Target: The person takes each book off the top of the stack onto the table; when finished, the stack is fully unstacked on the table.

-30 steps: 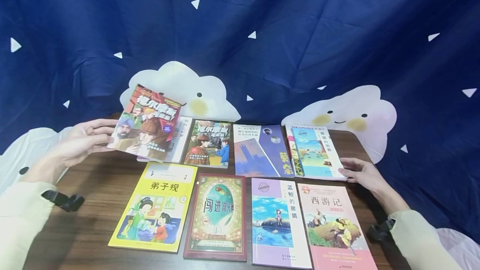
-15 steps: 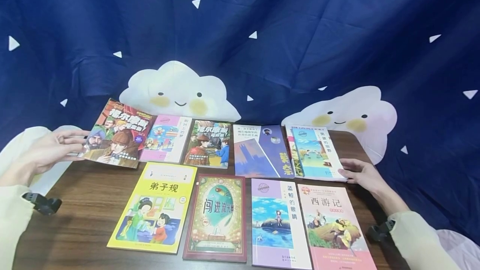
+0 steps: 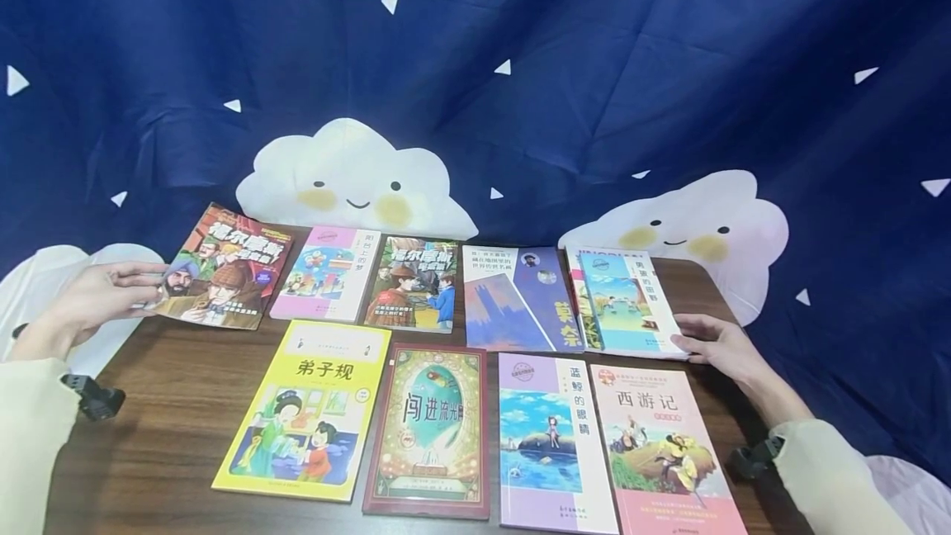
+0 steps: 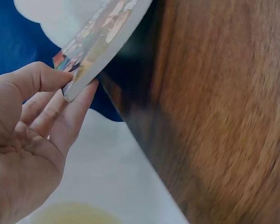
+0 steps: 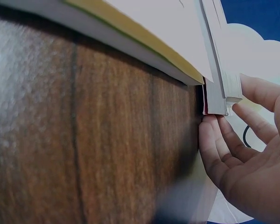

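At the far left, my left hand [image 3: 100,300] pinches the lower left corner of a red-brown detective comic book [image 3: 226,267]. In the left wrist view the thumb lies on the cover of the book [image 4: 95,51], fingers below, and it curves above the table edge. To its right lies a pink-and-white book [image 3: 319,275], near it but apart. My right hand [image 3: 731,353] holds the lower right edge of a stack of books [image 3: 620,304]. The right wrist view shows thumb and fingertips on either side of the stack's edge [image 5: 217,100].
Farther right in the back row are another detective comic [image 3: 412,287] and a purple book [image 3: 520,300]. The front row has a yellow book [image 3: 305,411], a dark red book [image 3: 427,432], a lilac book [image 3: 553,444] and a pink book [image 3: 664,448]. A blue cloth [image 3: 475,89] hangs behind the table [image 3: 163,403].
The detective comic has moved left and down with my left hand, from over the pink-and-white book to beside it, uncovering that book. My right hand stays at the stack.
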